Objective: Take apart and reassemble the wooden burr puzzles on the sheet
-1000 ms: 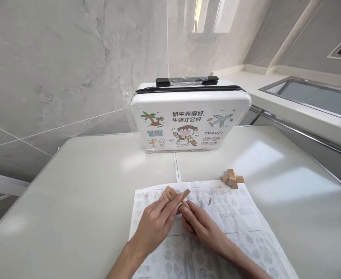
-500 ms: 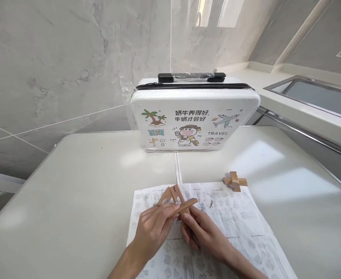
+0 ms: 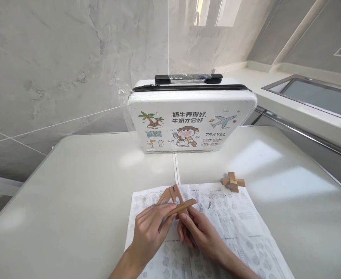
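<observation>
My left hand (image 3: 149, 229) is closed on a slim wooden puzzle piece (image 3: 185, 206), which slants up to the right across the other pieces. My right hand (image 3: 201, 233) grips a flat notched wooden piece (image 3: 175, 190) marked "3", thumb on its lower end. Beside that, to the left, a second slotted wooden piece (image 3: 163, 197) leans against it; my left fingers hide its lower part. The pieces touch one another, but where they join is covered by my fingers. Beneath both hands lies a printed instruction sheet (image 3: 225, 217) with small drawings.
An assembled cross-shaped wooden puzzle (image 3: 233, 182) sits at the sheet's top right corner. Farther back on the white table (image 3: 80, 186) stands a white case (image 3: 164, 102) with cartoon prints, a black handle and plastic wrap. A grey wall (image 3: 57, 66) rises behind.
The whole view has shifted slightly. Both hands and the wooden pieces keep nearly the same arrangement, with the slim piece still crossing the notched one.
</observation>
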